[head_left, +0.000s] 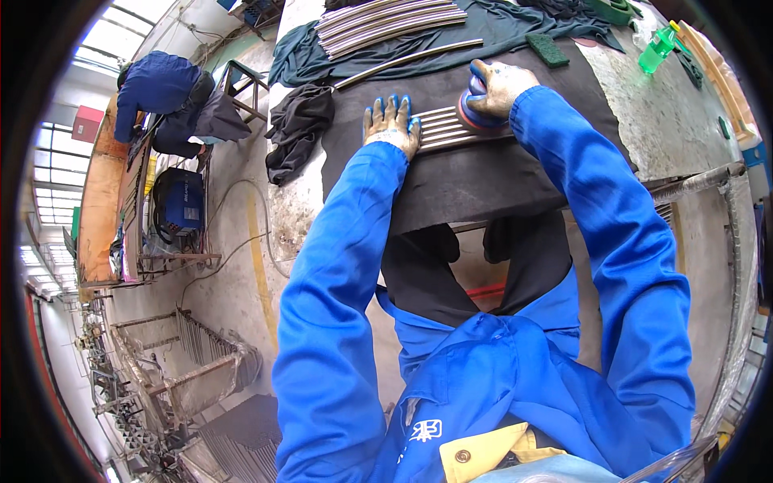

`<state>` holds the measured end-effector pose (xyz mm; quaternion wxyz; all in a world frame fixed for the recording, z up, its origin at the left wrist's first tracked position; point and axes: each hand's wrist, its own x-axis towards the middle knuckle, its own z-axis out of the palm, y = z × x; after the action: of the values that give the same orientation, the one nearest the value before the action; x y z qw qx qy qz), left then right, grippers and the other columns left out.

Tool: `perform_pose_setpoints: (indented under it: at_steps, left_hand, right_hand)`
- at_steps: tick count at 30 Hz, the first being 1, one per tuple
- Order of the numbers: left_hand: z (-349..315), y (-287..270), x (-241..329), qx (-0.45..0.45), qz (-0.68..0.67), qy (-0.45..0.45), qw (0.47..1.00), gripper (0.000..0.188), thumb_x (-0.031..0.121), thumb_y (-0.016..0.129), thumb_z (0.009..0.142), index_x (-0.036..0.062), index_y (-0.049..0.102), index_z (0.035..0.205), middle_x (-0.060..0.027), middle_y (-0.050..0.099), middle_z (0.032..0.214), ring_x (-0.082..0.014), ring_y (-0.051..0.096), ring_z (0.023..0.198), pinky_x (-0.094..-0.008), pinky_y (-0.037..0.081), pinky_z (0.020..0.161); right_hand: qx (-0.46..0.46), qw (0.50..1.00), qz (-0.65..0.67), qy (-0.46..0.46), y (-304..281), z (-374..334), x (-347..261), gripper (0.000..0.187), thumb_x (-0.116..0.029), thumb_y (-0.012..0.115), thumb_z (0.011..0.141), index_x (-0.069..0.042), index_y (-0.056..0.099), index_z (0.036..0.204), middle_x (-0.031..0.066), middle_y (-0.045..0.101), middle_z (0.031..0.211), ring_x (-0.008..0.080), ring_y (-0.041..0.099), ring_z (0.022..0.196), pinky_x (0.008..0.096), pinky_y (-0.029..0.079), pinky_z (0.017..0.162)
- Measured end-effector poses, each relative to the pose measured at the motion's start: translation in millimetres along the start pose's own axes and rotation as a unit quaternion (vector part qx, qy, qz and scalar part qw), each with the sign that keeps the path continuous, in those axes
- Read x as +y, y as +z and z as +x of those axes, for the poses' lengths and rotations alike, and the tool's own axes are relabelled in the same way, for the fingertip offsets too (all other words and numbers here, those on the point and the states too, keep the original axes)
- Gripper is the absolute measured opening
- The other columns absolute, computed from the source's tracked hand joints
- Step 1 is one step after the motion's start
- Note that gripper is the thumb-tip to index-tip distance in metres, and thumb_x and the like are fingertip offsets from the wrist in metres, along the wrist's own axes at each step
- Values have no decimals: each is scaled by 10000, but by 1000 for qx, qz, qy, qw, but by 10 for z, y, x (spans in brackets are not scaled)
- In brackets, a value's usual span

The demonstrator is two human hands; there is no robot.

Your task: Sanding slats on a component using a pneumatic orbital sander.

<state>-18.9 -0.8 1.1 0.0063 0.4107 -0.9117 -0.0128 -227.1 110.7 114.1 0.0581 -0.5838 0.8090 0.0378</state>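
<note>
Several short, shiny metal tubes (439, 127) lie side by side on a dark mat (475, 189) at the table's near edge. My left hand (391, 126), in a pale glove with blue fingertips, rests flat at their left end with its fingers apart. A round sander or polishing pad (475, 117), blue with a reddish rim, sits on the tubes' right end. It is gripped by my gloved right hand (502, 88); its underside is hidden against the metal. Behind my hands lies a single long tube (411, 63).
A stack of curved tubes (390, 26) rests on dark green cloth at the back. A green scouring pad (547, 50) and green bottle (659, 48) stand to the right. Crumpled dark cloth (298, 129) lies left. Beyond it, another person (165, 84) bends near a blue machine (179, 203).
</note>
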Motion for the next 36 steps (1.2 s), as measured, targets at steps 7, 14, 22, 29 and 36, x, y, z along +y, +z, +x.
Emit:
perform_pose_setpoints:
  at_steps: [7, 14, 22, 29, 36]
  left_hand:
    - [-233, -10, 33, 11, -14, 27, 999, 650, 498, 296, 958, 138, 279, 1499, -108, 247, 1562, -323, 137, 1461, -450, 43, 1181]
    - [-261, 8, 32, 25, 20, 40, 999, 689, 498, 313, 952, 65, 282, 1487, -134, 256, 1554, -333, 149, 1457, -441, 44, 1184]
    - [132, -97, 31, -1, 14, 14, 1000, 682, 474, 317, 955, 44, 278, 1483, -151, 254, 1551, -322, 179, 1451, -432, 70, 1186]
    - [-303, 55, -59, 65, -18, 113, 991, 660, 448, 310, 962, 44, 277, 1483, -151, 266, 1547, -315, 191, 1448, -436, 84, 1185]
    - [-75, 25, 3, 38, -8, 67, 997, 652, 430, 302, 965, 40, 264, 1486, -161, 267, 1544, -325, 191, 1447, -432, 83, 1185]
  right_hand:
    - [-12, 1000, -7, -8, -21, -211, 4, 733, -513, 598, 818, -138, 407, 1418, 147, 583, 1259, 303, 589, 1135, 396, 471, 964]
    - [-10, 1000, 1, -24, -35, -225, -85, 747, -505, 608, 809, -136, 400, 1425, 157, 571, 1265, 307, 582, 1142, 391, 465, 973]
    - [18, 999, 1, -29, -47, 77, -190, 671, -479, 617, 809, -132, 469, 1363, 160, 622, 1203, 306, 633, 1064, 416, 506, 905]
    - [18, 998, -5, -57, 45, -93, -204, 709, -460, 635, 794, -115, 436, 1381, 175, 597, 1215, 324, 611, 1077, 398, 488, 930]
    - [41, 997, -11, -58, 82, 18, -180, 684, -472, 624, 799, -115, 460, 1358, 166, 619, 1196, 326, 628, 1055, 411, 503, 899]
